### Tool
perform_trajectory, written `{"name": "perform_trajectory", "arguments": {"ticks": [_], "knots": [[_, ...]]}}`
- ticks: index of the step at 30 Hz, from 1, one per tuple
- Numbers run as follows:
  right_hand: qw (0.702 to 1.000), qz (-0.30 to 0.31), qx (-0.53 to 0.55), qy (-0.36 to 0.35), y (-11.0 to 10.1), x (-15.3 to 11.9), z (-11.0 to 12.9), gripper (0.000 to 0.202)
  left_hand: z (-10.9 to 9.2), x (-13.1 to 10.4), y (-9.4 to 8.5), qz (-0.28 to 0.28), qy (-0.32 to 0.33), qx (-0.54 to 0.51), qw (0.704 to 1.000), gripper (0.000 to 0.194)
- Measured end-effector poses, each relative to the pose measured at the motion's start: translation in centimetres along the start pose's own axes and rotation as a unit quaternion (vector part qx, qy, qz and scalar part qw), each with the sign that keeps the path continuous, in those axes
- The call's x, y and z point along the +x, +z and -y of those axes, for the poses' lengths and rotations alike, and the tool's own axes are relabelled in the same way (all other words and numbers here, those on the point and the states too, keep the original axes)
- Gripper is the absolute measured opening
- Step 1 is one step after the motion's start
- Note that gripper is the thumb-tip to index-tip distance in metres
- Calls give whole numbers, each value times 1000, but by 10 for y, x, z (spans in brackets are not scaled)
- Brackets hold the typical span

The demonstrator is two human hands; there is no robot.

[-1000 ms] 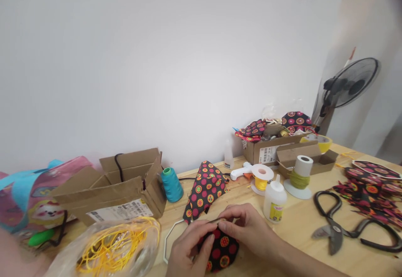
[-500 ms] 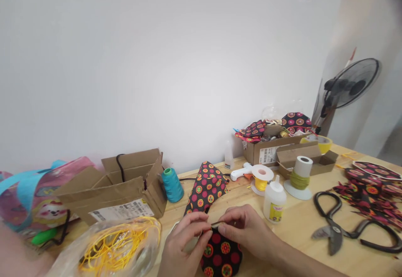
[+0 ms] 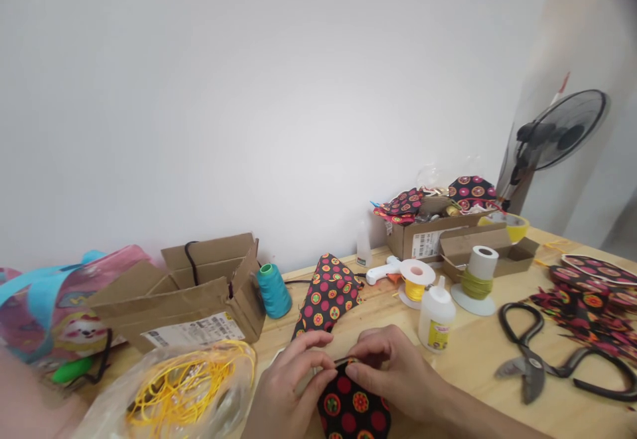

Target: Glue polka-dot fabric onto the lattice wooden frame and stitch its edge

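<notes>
The left hand [image 3: 286, 389] pinches the black, dotted cloth piece [image 3: 355, 406] at about eleven o'clock on its edge, and the right hand [image 3: 398, 367] pinches it near twelve, thumb in front. Both hands are just as near, and the cloth sits at six o'clock from the pinch, its low end out of view, so I can't tell its long way.

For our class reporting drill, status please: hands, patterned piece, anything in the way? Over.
Left hand, right hand: both pinching. Patterned piece: held at upper edge. Glue bottle: upright beyond right hand, possible obstacle.
</notes>
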State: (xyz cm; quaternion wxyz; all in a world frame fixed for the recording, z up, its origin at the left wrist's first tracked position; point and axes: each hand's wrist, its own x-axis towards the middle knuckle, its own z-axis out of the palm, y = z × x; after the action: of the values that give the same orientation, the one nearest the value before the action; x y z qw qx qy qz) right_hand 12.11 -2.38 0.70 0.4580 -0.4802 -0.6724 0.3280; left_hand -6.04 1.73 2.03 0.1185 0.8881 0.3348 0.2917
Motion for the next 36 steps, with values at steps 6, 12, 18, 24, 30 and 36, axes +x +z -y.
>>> {"name": "perform_trajectory", "arguments": {"ticks": [6,12,18,24,30,36], "knots": [[1000,-9,-20,-8,1,0,2,14,-4,-2,0,-13,23,34,999,15],[1000,-11,15,1,1,3,3,18,-7,-1,1,-42,48,94,994,17],[996,-1,87,13,1,4,7,20,-11,0,-3,-74,87,127,985,24],[995,0,101,6,0,3,4,20,-6,-2,1,-59,78,84,992,15],[992,-8,121,22,1,4,-1,20,-4,-2,3,-49,82,25,995,11],[984,-22,158,84,5,6,-4,30,-9,-1,3,-43,116,9,992,14]]}}
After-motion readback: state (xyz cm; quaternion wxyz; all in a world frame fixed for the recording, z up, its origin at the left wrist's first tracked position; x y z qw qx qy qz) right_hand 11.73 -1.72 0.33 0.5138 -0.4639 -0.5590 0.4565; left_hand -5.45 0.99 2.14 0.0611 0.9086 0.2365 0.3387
